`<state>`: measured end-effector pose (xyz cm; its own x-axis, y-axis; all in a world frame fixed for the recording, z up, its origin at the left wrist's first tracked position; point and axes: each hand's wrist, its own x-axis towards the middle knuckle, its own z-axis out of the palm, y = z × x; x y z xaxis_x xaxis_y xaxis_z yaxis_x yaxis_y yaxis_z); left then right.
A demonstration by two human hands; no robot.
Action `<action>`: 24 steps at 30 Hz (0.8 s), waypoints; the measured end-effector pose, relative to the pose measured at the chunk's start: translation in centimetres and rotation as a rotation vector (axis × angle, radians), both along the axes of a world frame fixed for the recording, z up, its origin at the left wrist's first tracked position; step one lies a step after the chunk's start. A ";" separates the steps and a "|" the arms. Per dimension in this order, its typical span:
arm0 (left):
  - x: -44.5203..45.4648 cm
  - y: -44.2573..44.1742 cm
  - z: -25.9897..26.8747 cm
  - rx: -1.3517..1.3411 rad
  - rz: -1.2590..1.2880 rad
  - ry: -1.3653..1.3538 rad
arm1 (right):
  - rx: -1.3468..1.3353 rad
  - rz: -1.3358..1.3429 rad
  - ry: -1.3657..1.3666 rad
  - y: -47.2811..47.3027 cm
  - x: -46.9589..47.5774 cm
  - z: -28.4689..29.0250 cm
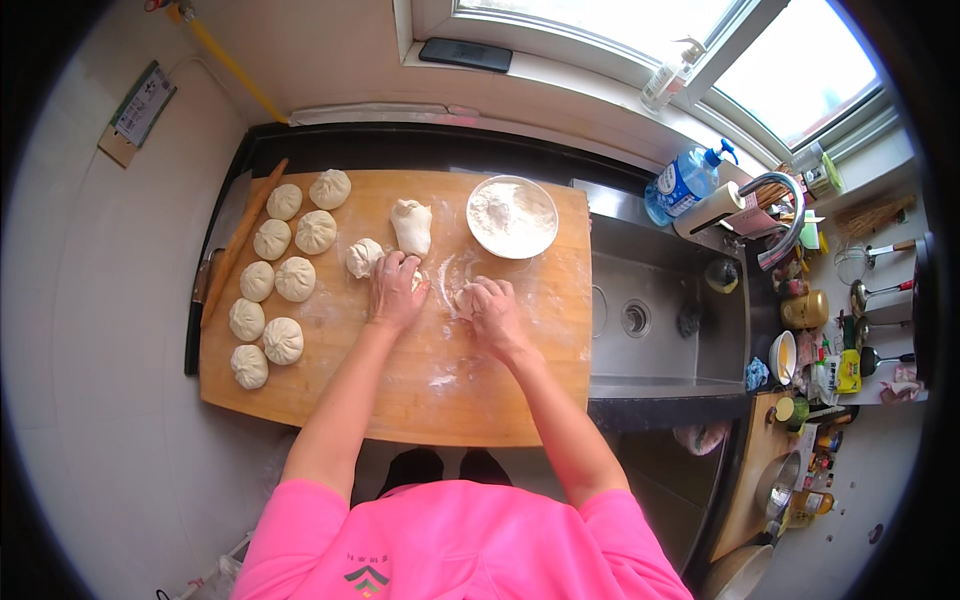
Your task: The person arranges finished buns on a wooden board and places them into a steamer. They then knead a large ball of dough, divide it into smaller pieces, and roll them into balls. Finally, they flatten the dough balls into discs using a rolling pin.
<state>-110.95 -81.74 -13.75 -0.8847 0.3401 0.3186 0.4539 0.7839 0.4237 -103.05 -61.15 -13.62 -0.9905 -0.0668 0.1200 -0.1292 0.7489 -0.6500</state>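
Note:
My left hand (396, 292) is on the floured wooden board (405, 382), its fingers curled over a small piece of dough (418, 280) that is mostly hidden. To its right, my right hand (491, 311) grips another dough piece (464, 301) against the board. Just beyond my left fingertips lies a thick dough log (412, 227). A rough lump of dough (364, 257) touches or nearly touches the left hand. Several pleated stuffed buns (295, 279) sit in two columns on the board's left side. A white bowl of flour (512, 217) stands at the back right.
A long wooden rolling pin (247, 236) lies along the board's left edge. A steel sink (671, 360) adjoins the right side, with a curved faucet (787, 217) and a blue pump bottle (682, 184) behind it. A phone (466, 55) lies on the windowsill.

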 end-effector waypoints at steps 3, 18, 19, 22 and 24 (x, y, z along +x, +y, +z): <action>2.0 1.3 2.8 -0.005 0.035 0.214 | -0.133 0.020 0.114 0.4 1.7 -1.0; 4.4 0.7 1.4 0.164 0.110 0.181 | -0.383 -0.096 -0.188 2.1 2.1 -0.1; 3.8 -0.1 0.3 0.178 0.173 0.207 | -0.350 -0.079 -0.195 1.6 2.0 1.3; 3.2 -1.7 -0.3 0.142 -0.006 0.007 | -0.274 -0.041 -0.197 0.8 1.5 2.2; 3.2 -1.6 0.9 0.147 -0.031 -0.004 | -0.302 -0.045 -0.182 0.6 1.4 1.7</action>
